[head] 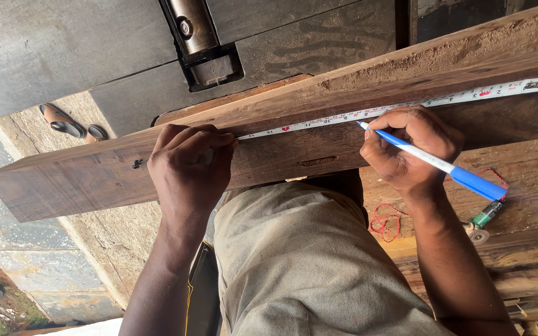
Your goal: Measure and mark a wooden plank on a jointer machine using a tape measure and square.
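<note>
- Your left hand (189, 167) is clenched, its grip pressing the tape measure (393, 109) flat against the wooden plank (82, 177).
- Your right hand (409, 149) has its grip closed on a blue and white pen (432, 162), tip touching the tape's edge.
- The tape runs along the plank's upper face.
- Red string (384, 222) lies on the table (530, 180) just beside your right wrist.

rough dark wooden plank (281, 146), glossy white metal tape (400, 107), smooth blue plastic pen (434, 163)
</note>
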